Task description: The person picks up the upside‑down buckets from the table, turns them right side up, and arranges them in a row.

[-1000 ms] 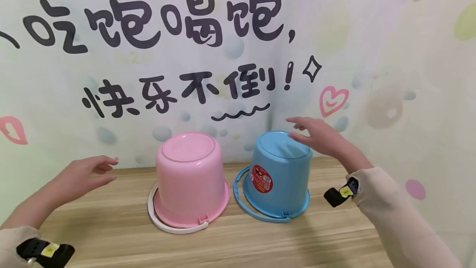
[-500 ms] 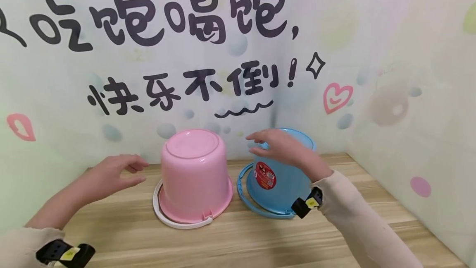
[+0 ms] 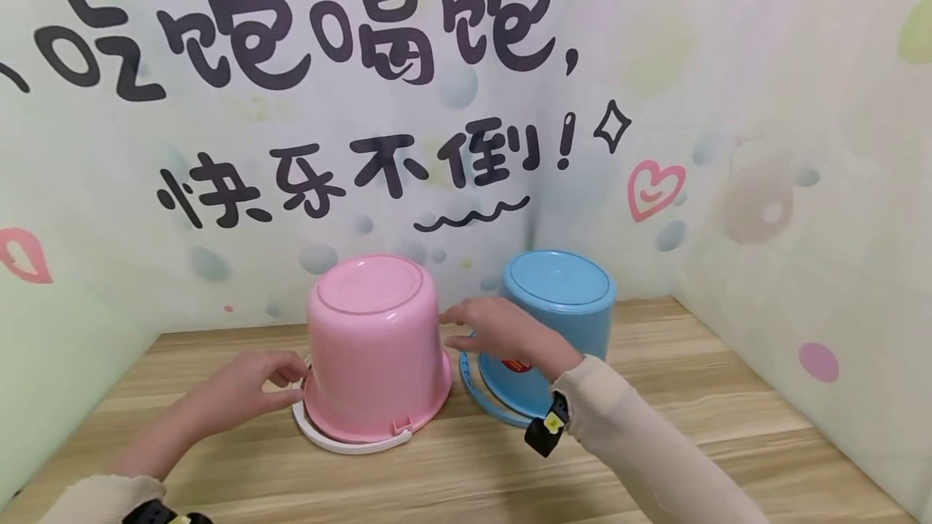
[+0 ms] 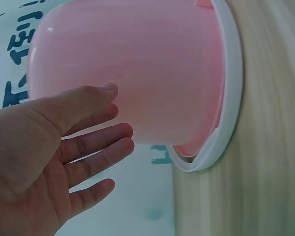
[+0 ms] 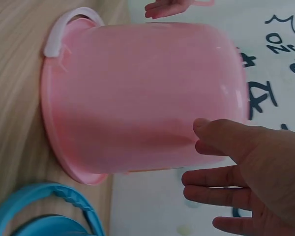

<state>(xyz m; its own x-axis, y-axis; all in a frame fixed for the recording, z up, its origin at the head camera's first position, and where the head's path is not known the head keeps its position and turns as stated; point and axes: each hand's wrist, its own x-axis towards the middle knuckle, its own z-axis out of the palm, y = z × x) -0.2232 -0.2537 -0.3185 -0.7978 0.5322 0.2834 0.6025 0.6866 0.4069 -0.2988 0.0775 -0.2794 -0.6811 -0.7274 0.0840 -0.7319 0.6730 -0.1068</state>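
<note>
A pink bucket [image 3: 371,354] stands upside down on the wooden table, its white handle [image 3: 349,446] lying round the rim. My left hand [image 3: 251,386] is at the bucket's left side, low near the rim, fingers relaxed and slightly bent. In the left wrist view the left fingers [image 4: 98,147] spread beside the pink wall. At the bucket's right side is my right hand [image 3: 502,330], fingertips close to the wall and thumb apart from the fingers. The right wrist view shows that hand's loose fingers [image 5: 216,194] overlapping the bucket's edge. Neither hand grips anything.
A blue bucket [image 3: 561,289], also upside down, stands right behind my right hand, its blue handle [image 3: 480,395] on the table. A patterned wall cloth [image 3: 408,103] with black lettering hangs behind. The wooden table [image 3: 655,443] extends in front and to the right.
My right hand has moved left and down from over the blue bucket to the pink one's right side. My left hand has moved right, to the pink bucket's left side. Both buckets stay put.
</note>
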